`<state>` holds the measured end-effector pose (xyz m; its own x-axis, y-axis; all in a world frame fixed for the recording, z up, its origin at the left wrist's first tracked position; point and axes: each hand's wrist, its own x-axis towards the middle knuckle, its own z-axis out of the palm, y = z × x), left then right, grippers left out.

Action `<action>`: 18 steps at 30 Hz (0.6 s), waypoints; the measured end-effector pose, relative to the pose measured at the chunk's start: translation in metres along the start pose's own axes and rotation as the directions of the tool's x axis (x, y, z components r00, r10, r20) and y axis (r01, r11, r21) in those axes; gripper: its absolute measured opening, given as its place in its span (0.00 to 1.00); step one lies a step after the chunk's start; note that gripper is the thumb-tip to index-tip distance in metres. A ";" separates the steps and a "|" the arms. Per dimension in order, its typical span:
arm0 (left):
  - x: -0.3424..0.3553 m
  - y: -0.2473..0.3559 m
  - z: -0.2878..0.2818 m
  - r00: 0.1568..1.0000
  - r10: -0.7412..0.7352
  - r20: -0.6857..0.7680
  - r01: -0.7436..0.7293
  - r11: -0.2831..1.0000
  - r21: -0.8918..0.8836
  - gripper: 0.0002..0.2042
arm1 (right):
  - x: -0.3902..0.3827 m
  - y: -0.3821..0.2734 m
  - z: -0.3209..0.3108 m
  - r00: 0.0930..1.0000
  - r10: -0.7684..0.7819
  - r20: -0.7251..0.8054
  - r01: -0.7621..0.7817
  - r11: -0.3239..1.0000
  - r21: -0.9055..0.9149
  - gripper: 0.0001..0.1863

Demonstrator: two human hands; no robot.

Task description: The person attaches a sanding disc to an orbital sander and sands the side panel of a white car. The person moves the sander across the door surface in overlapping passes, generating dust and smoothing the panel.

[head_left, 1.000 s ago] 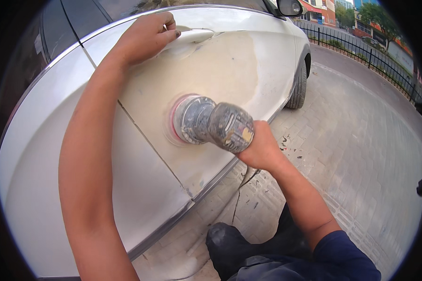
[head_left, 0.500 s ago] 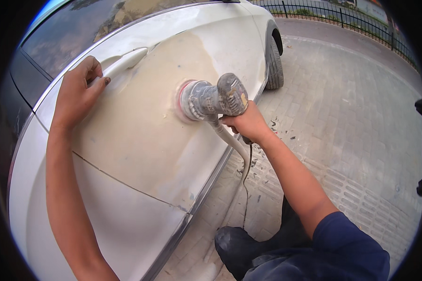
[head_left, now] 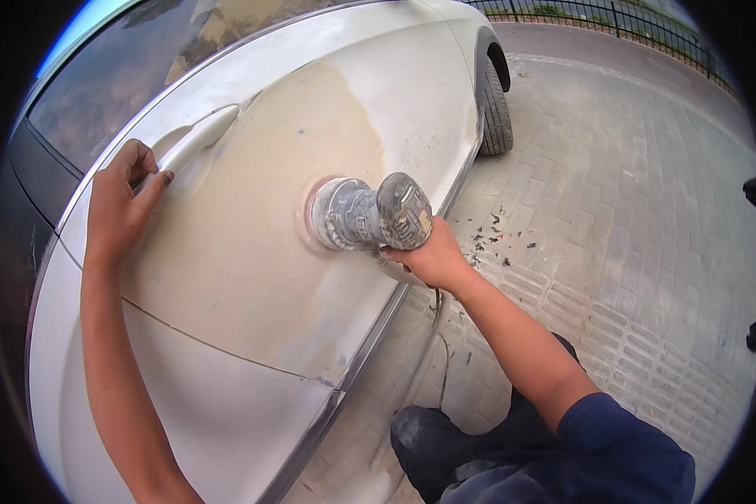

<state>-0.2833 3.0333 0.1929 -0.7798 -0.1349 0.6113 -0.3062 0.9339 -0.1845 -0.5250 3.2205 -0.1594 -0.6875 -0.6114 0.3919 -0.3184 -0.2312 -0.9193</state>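
Note:
My right hand [head_left: 428, 256] is wrapped round the handle of a dusty grey orbital sander [head_left: 361, 214]. Its round pad lies against the white car's front door [head_left: 260, 244], on a broad beige patch of filler. The pad's edge looks blurred, and a pale hose hangs from the tool, partly hidden by my hand. At the upper left, my left hand [head_left: 126, 197] is closed at the near end of the white door handle [head_left: 202, 139], fingers curled behind it and the thumb in front.
A dark power cord [head_left: 445, 361] trails down beside my leg. Small dark scraps [head_left: 496, 235] lie on the paving [head_left: 613, 218] right of the car. The front tyre [head_left: 496, 113] juts out beyond the door, and a black fence [head_left: 613, 21] runs along the back.
The sander and my right hand have shifted slightly down the picture over the beige patch, with the hose now less visible. My left hand stays at the door handle; the view has tilted a little.

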 end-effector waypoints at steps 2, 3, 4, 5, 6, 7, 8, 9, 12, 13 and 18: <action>-0.001 0.000 0.001 0.999 0.033 -0.016 -0.033 0.999 0.003 0.12 | 0.002 0.001 -0.004 0.998 -0.060 -0.029 0.057 0.995 -0.086 0.21; -0.001 0.000 0.002 0.999 0.050 -0.019 -0.051 0.998 -0.046 0.13 | 0.006 0.004 -0.008 0.989 -0.145 -0.021 0.142 0.983 -0.115 0.21; -0.002 0.000 0.003 1.000 0.016 -0.019 -0.017 1.000 -0.026 0.12 | 0.013 0.008 -0.016 1.000 0.019 -0.004 -0.019 1.000 -0.022 0.20; -0.001 0.000 0.003 0.999 0.020 -0.029 -0.021 1.000 -0.023 0.12 | 0.025 0.013 -0.025 0.990 0.139 -0.002 -0.139 0.990 0.033 0.18; 0.000 -0.001 0.004 0.999 0.017 -0.038 -0.017 1.000 -0.018 0.12 | 0.037 0.018 -0.032 0.974 0.227 -0.018 -0.222 0.963 0.150 0.13; 0.000 -0.002 0.003 0.999 0.002 -0.042 -0.002 1.000 -0.009 0.12 | 0.049 0.023 -0.040 0.973 0.228 -0.043 -0.203 0.924 0.323 0.08; 0.001 -0.003 0.002 1.000 0.026 -0.011 -0.026 0.999 -0.036 0.12 | 0.060 0.028 -0.049 0.967 0.253 -0.038 -0.218 0.891 0.397 0.06; 0.002 -0.005 0.003 0.993 0.110 -0.038 -0.109 0.994 0.026 0.12 | 0.069 0.034 -0.055 0.946 0.319 -0.053 -0.261 0.850 0.457 0.06; 0.002 -0.006 -0.001 0.994 -0.016 0.110 -0.022 0.940 0.340 0.14 | 0.068 0.051 -0.052 0.930 0.366 0.013 -0.325 0.808 0.491 0.08; -0.006 -0.008 0.009 0.988 -0.107 -0.114 0.109 0.994 0.007 0.12 | 0.059 0.058 -0.042 0.928 0.373 0.010 -0.326 0.797 0.508 0.08; -0.018 0.004 0.013 0.982 0.129 -0.138 -0.132 0.991 -0.011 0.11 | -0.035 0.082 0.038 0.977 0.211 0.014 -0.192 0.854 0.485 0.05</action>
<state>-0.2777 3.0353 0.1714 -0.7297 0.0339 0.6830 -0.1944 0.9473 -0.2546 -0.5020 3.1937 -0.2493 -0.7299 -0.6572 0.1883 0.1762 -0.4469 -0.8770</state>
